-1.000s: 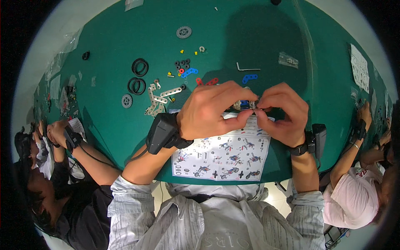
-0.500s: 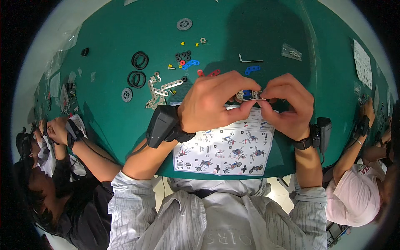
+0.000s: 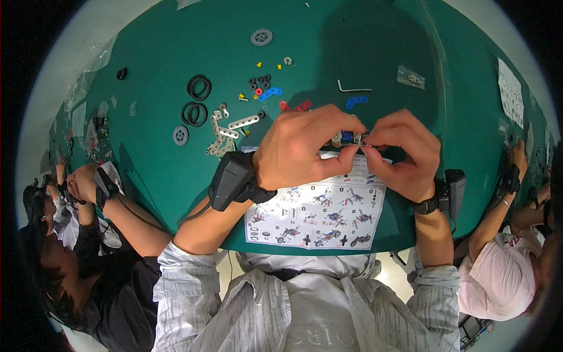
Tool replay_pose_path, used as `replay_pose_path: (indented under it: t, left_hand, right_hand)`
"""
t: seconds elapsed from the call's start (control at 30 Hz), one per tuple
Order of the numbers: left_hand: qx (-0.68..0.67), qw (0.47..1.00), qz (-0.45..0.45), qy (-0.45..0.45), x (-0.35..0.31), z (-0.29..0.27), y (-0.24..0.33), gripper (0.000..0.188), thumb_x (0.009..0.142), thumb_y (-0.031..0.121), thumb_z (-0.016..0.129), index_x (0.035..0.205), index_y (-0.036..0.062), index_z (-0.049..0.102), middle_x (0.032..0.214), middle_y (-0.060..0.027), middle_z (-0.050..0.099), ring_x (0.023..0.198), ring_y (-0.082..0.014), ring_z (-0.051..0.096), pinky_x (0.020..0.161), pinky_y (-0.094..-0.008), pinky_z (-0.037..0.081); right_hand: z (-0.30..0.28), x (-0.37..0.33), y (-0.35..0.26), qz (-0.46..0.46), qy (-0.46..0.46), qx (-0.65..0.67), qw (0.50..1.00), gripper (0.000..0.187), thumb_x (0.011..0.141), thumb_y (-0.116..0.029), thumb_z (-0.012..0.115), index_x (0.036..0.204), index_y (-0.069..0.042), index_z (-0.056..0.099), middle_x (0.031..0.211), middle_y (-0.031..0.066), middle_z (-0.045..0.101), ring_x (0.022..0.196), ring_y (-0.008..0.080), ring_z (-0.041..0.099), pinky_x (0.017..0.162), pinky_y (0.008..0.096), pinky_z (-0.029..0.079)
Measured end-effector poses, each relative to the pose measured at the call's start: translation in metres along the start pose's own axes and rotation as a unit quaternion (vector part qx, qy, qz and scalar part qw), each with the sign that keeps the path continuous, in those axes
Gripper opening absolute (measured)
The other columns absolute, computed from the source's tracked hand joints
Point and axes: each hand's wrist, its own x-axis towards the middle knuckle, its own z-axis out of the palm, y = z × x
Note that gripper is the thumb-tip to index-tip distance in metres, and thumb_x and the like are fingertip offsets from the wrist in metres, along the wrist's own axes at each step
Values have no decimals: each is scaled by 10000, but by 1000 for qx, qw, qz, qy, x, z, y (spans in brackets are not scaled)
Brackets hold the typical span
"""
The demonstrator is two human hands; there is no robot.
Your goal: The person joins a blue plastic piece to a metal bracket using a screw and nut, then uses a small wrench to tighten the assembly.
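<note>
Both hands [image 3: 296, 146] pinch a small blue-and-silver assembly [image 3: 346, 138]

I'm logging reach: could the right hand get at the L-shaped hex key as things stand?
Probably yes: the hex key lies uncovered beyond the right hand, with a blue bracket close by. That hand pinches the small assembly, though, and would likely need to let go first.

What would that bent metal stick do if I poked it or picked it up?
The bent metal stick is probably stiff, since it looks like metal. It likely wouldn't roll far, because it's L-shaped. It may be tricky to pinch, being so thin on the green table.
</note>
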Motion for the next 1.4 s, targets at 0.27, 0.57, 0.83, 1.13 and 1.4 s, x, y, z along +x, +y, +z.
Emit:
replay_pose_path:
  t: [0.27, 0.57, 0.83, 1.13, 1.4]
  left_hand:
    - [0, 1000, 16, 8, 1, 0, 0, 300, 743, 16, 832, 1037, 17, 774, 972, -104, 788, 789, -240, 767, 686, -327, 622]
    - [-6, 1000, 12, 5, 0, -1, -1, 315, 739, 23, 843, 1046, 23, 774, 981, -103, 789, 803, -242, 771, 704, -329, 629]
    - [2, 1000, 6, -1, 0, -1, 0, 332, 736, 32, 850, 1060, 36, 779, 985, -110, 788, 820, -259, 776, 719, -348, 628]
    - [4, 1000, 10, 10, 1, 0, -1, 358, 747, 34, 856, 1098, 36, 787, 980, -123, 788, 816, -254, 779, 724, -338, 622]
    - [-19, 1000, -14, -1, 3, -2, 0, 327, 753, 15, 852, 1073, 34, 785, 964, -112, 789, 816, -238, 784, 714, -325, 618]
  right_hand:
    - [-2, 1, 0, -30, 3, -13, 999, 271, 715, 37, 860, 951, -71, 782, 943, 93, 721, 799, 232, 721, 664, 315, 563]
    - [-2, 2, 1, -36, 4, -17, 999, 277, 707, 46, 865, 949, -64, 786, 938, 96, 720, 792, 228, 715, 655, 314, 561]
    - [-2, 2, -1, -35, 2, -13, 999, 278, 711, 50, 862, 952, -66, 787, 932, 94, 720, 795, 223, 718, 653, 310, 562]
    - [-2, 2, 1, -39, 2, -14, 999, 280, 716, 44, 863, 961, -69, 789, 931, 88, 719, 783, 220, 718, 648, 311, 566]
    - [-6, 3, 3, -38, -4, -25, 999, 290, 723, 52, 859, 977, -66, 785, 991, 96, 718, 853, 228, 720, 699, 310, 577]
